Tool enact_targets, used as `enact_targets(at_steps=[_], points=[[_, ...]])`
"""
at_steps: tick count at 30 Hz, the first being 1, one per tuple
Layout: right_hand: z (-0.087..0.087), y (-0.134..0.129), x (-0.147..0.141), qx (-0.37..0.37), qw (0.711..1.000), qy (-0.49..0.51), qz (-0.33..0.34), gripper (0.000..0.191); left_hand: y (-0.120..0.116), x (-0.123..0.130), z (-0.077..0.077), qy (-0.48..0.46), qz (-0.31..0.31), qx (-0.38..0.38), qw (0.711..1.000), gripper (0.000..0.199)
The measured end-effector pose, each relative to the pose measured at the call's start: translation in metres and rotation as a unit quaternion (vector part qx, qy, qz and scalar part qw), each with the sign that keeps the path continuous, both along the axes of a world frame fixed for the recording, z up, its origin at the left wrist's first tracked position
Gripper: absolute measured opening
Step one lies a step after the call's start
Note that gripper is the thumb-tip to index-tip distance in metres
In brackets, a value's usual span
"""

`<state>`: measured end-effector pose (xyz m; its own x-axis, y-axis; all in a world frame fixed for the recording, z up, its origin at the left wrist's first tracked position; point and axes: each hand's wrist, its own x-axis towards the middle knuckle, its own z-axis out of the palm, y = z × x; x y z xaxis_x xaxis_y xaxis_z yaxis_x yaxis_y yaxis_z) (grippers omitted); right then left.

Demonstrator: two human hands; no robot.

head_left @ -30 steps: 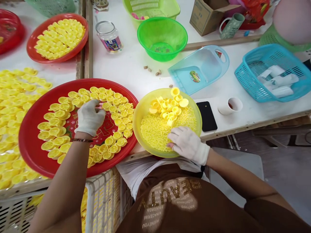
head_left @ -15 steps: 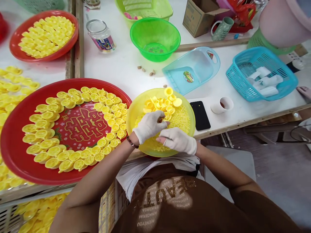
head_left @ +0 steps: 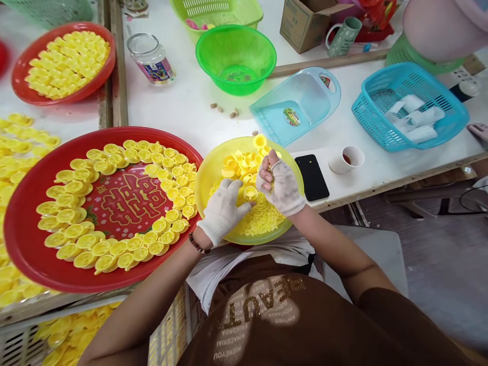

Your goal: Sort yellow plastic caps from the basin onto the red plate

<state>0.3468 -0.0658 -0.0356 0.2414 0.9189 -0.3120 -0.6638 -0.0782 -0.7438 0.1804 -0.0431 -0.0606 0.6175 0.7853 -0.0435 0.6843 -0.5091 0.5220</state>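
Both my hands wear white gloves with some bare fingertips and are over a yellow bowl (head_left: 202, 170). My left hand (head_left: 224, 209) is closed at the bowl's left side, thumb and fingers around a small round yellow cup (head_left: 250, 193). My right hand (head_left: 281, 185) is raised at the bowl's right side with its fingers curled in; what lies inside them is hidden. Small yellow pellets (head_left: 263, 218) fill the bowl. Loose yellow cup-shaped pieces (head_left: 240, 163) lie heaped on the pellets toward the far side.
A large red tray (head_left: 23, 239) at left holds rings of yellow pieces. Beyond the bowl are a blue scoop (head_left: 305, 104), a green basin (head_left: 236, 61) and a glass jar (head_left: 152, 63). A black phone (head_left: 311, 178), a paper cup (head_left: 346, 159) and a blue basket (head_left: 409, 107) stand at right.
My hands have moved apart. The right hand has risen up and away with its fingers curled; the left has drawn slightly back and down. A small yellow cup now shows between them.
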Motion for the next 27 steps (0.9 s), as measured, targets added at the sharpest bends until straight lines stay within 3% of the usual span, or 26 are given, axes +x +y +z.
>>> enact_targets(at_steps=[6, 11, 16, 19, 22, 25, 27], points=[[-0.005, 0.021, -0.019, 0.066, 0.995, -0.071, -0.021, 0.051, 0.006, 0.008, -0.003, 0.025, -0.008, -0.018, 1.000, 0.030], [-0.009, 0.023, -0.019, 0.061, 0.993, -0.094, -0.022, 0.054, 0.005, 0.007, -0.003, 0.012, -0.012, -0.019, 1.000, 0.029], [-0.003, 0.014, -0.011, 0.030, 0.997, -0.068, -0.013, 0.051, 0.002, 0.003, 0.004, -0.025, -0.007, 0.001, 1.000, 0.026], [-0.002, 0.001, -0.003, 0.034, 0.996, -0.087, 0.006, 0.050, -0.002, -0.006, 0.010, -0.093, -0.003, 0.032, 0.995, 0.023], [-0.003, -0.014, 0.002, 0.031, 0.991, -0.125, 0.040, 0.049, -0.004, -0.013, 0.014, -0.148, 0.005, 0.009, 0.989, 0.023], [-0.006, -0.023, 0.003, 0.050, 0.971, -0.218, 0.083, 0.043, -0.004, -0.016, 0.015, -0.163, -0.006, -0.039, 0.986, 0.024], [-0.006, -0.026, 0.002, 0.079, 0.936, -0.323, 0.118, 0.037, -0.005, -0.014, 0.013, -0.157, -0.017, -0.040, 0.987, 0.024]])
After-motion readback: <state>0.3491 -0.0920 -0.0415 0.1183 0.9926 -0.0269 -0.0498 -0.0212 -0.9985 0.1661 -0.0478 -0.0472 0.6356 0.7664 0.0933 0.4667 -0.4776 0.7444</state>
